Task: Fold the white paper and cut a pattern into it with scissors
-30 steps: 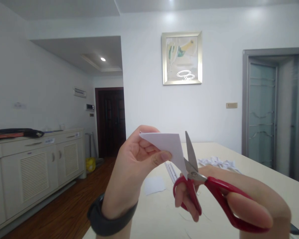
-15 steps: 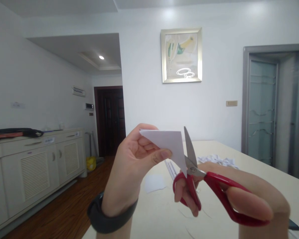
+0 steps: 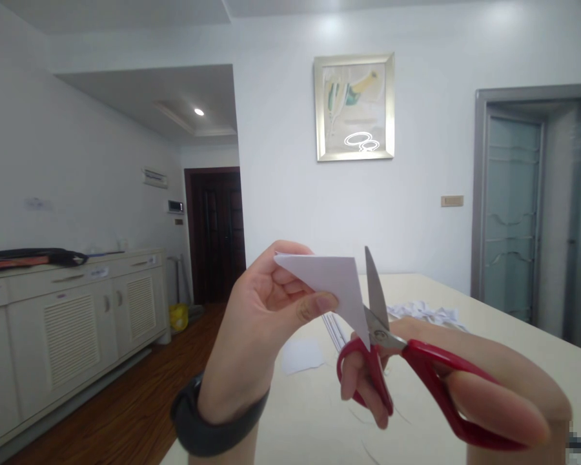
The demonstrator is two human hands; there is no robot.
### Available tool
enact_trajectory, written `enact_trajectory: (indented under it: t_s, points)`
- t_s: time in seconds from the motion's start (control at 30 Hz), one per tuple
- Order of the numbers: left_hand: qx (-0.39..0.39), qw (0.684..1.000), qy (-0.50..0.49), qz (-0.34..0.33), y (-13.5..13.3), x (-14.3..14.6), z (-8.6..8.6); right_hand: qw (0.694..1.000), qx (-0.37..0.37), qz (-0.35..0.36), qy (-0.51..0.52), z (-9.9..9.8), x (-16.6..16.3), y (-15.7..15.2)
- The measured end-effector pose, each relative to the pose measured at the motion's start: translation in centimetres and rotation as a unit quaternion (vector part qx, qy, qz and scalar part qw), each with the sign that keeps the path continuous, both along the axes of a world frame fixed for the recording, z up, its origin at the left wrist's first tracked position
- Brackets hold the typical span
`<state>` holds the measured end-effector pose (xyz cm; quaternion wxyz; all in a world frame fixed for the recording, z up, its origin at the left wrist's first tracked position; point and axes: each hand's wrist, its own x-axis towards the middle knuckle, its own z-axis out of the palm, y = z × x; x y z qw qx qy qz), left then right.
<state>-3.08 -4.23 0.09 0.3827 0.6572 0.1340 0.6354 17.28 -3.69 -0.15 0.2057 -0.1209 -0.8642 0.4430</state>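
Note:
Between the thumb and fingers of my left hand (image 3: 275,303) is a folded piece of white paper (image 3: 336,278), roughly triangular, its point hanging down. My right hand (image 3: 494,400) has its thumb and fingers through the red handles of a pair of scissors (image 3: 380,329). The blades are spread apart. One blade stands upright just right of the paper's edge; the other is partly hidden behind the paper near its lower point. A dark band (image 3: 217,420) circles my left wrist.
On the pale table (image 3: 300,426) lie a white paper sheet (image 3: 303,356), striped strips (image 3: 335,330) behind my hands, and a heap of paper scraps (image 3: 426,313) farther right. A low cabinet (image 3: 77,336) stands left, with a yellow bag (image 3: 178,316) beyond it.
The scissor blades have spread slightly wider, and the upright blade has shifted right, away from the paper's edge. My right thumb has moved right and down. The paper stays in my left hand.

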Motion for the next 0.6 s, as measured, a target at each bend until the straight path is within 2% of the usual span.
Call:
enact_trajectory:
  t_s: [0.17,0.33,0.5,0.6]
  points:
    - [0.0,1.0,0.004,-0.008,-0.13,0.03,0.07,0.999,-0.016,-0.019,-0.027,0.2,-0.21,-0.19]
    - [0.0,1.0,0.01,-0.008,-0.08,-0.05,-0.04,0.999,-0.037,-0.015,0.0,0.08,-0.35,-0.13]
    - [0.0,1.0,0.01,-0.01,-0.13,-0.16,0.01,0.999,-0.021,-0.019,-0.022,0.25,-0.17,-0.04]
    - [-0.002,1.0,0.007,-0.009,-0.26,-0.1,0.11,0.999,-0.036,-0.02,-0.023,0.31,-0.18,-0.17]
